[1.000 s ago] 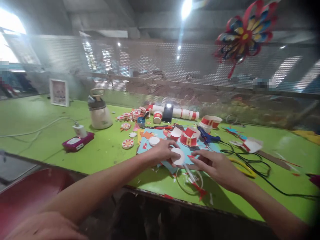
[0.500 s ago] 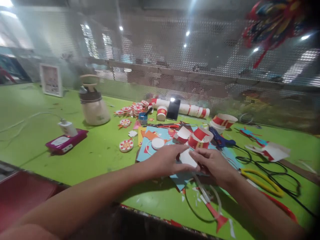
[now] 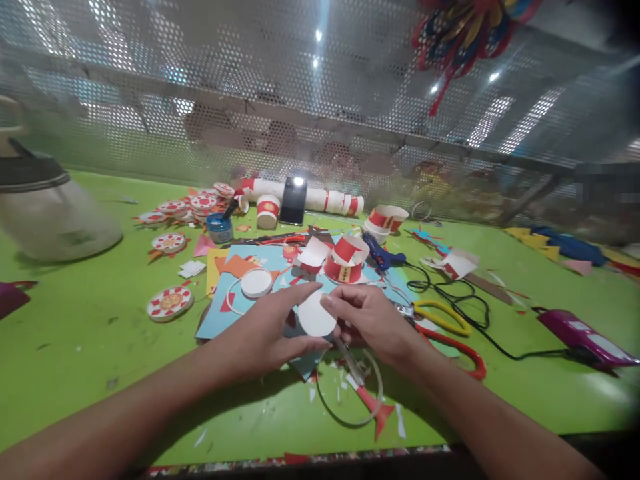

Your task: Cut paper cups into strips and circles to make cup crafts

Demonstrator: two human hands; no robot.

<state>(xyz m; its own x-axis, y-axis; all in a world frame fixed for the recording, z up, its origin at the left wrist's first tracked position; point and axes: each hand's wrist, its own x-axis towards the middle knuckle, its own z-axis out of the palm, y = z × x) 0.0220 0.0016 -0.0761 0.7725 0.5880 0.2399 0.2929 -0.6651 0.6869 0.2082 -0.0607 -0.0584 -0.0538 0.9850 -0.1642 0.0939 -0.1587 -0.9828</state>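
Observation:
A white paper disc (image 3: 317, 315) is held upright between my two hands above the blue card. My left hand (image 3: 273, 323) curves round its left side, index finger along the top and thumb below. My right hand (image 3: 373, 320) pinches the disc's right edge between thumb and fingers, its lower fingers partly behind the disc. Just left of my left hand lies a round white lid-like piece (image 3: 257, 283) on the blue card (image 3: 220, 320). Beyond the disc stand red and white cut paper-cup pieces (image 3: 345, 273).
Scissors with red and yellow handles (image 3: 445, 320) lie by my right forearm, near a blue glue gun (image 3: 383, 253) and its black cord. Decorated discs (image 3: 170, 303), a blue jar (image 3: 220, 229), a phone (image 3: 293, 200) and stacked cups (image 3: 320, 198) are farther back. A ring (image 3: 377, 400) lies in front.
The view has swung to the right, so the table's things sit farther left. The white piece between my hands has turned and now shows a rounder face.

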